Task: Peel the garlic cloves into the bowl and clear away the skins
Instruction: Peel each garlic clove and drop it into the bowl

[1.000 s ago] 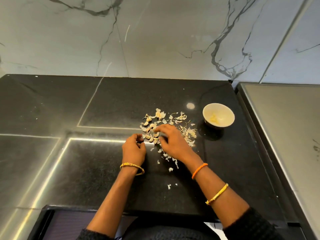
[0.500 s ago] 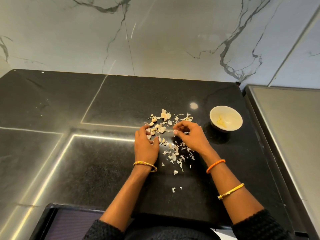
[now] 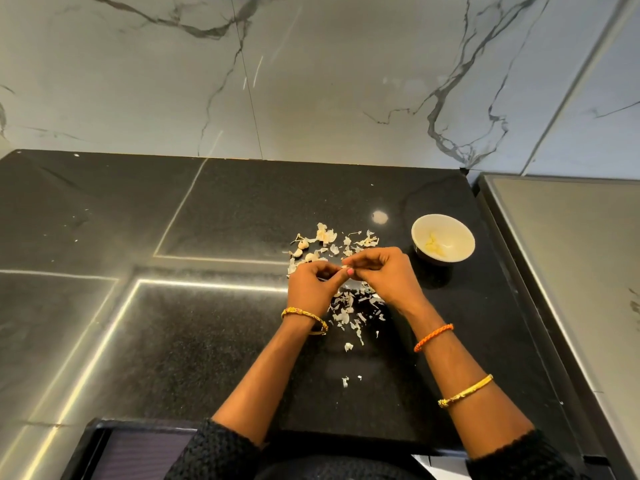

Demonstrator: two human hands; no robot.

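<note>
Hands (image 3: 349, 277) meeting fingertip-to-fingertip, fingers (image 3: 356, 263) curled

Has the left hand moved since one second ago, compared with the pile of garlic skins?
Yes. The left hand has lifted off the counter at the garlic skins and come together with the right hand, fingertips meeting.

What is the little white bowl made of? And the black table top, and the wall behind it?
The bowl looks like glazed ceramic: smooth, white, slightly shiny, though it could be plastic. The black countertop looks like polished stone, perhaps granite: speckled, and it mirrors the light. The wall looks like marble or marble-look tile: pale grey with dark veins and thin joint lines.
</note>
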